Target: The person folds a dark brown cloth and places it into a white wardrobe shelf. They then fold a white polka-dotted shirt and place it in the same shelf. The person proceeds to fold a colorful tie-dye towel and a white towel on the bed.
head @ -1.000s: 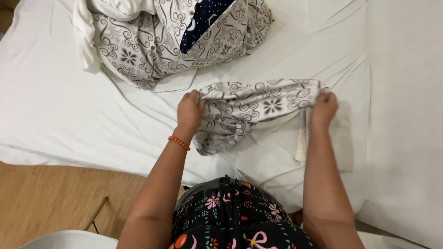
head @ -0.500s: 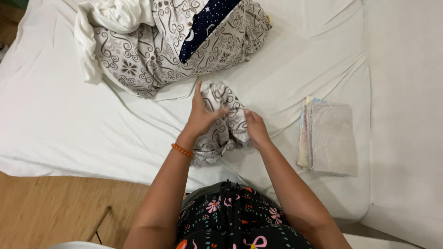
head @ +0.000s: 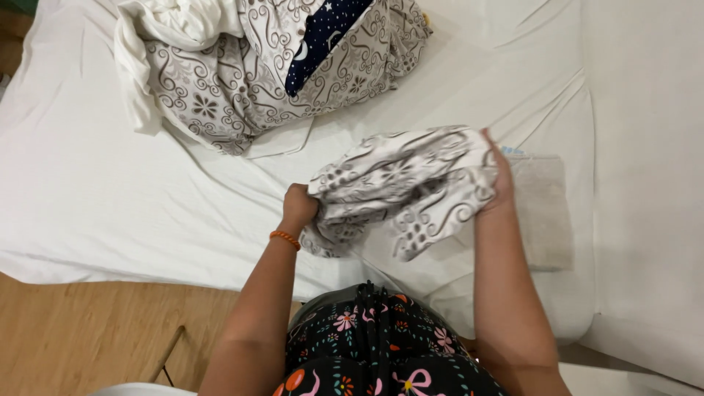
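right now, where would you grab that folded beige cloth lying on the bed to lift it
Probably by the near edge of the folded beige cloth, coming from the person's side of the bed. It lies flat and squared, and that end is bare, while the right hand and the patterned cloth it holds with the left hand cover the far left corner.

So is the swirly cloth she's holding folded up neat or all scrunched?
Scrunched. The patterned cloth hangs bunched and wrinkled between the left hand and right hand, with no flat edges.
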